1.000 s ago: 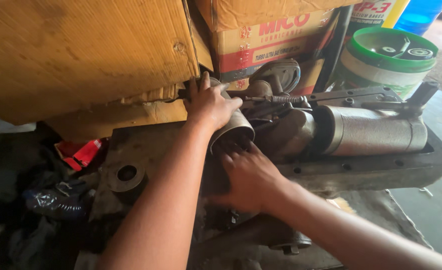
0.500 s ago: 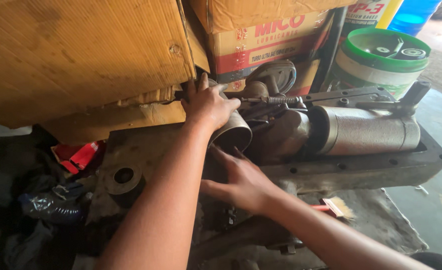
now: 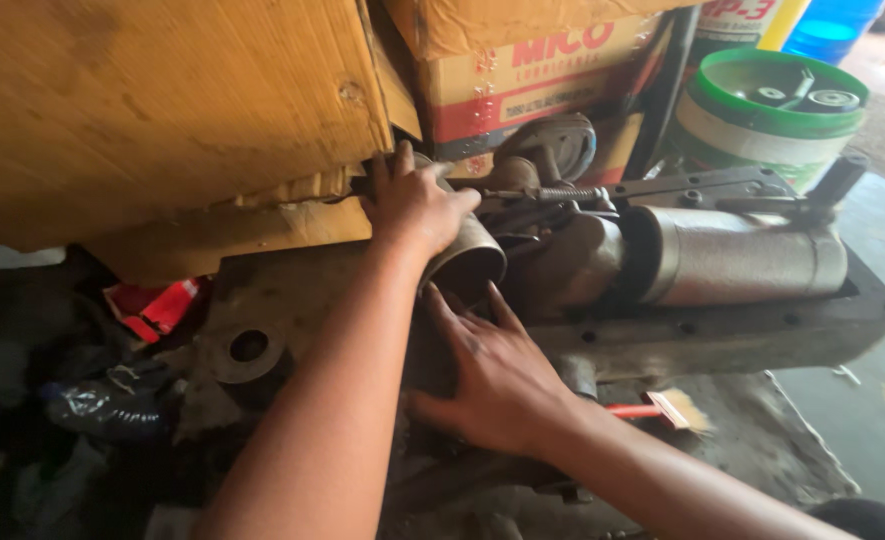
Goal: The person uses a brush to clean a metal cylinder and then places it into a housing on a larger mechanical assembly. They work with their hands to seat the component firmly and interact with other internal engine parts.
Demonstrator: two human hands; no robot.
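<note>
Short grey metal cylinder sleeve [image 3: 467, 262], open end facing camera, sat at left end of greasy cast-metal machine housing [image 3: 722, 335] on workshop floor. Left hand [image 3: 414, 203] lay over sleeve top, fingers curled, holding it. Right hand [image 3: 497, 375] pressed flat against housing below, fingers spread wide, gripping nothing. Sleeve judged heavy, rigid, oil-slick; best held round outer wall. Larger silver cylinder [image 3: 737, 255] lay just right. Yellow wooden board [image 3: 162, 110] and cardboard box [image 3: 542, 70] crowded above; green-lidded bucket [image 3: 762, 115] behind.

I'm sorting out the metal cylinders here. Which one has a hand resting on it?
The short open-ended sleeve at centre, under the left hand. The long shiny cylinder lies untouched to its right.
</note>
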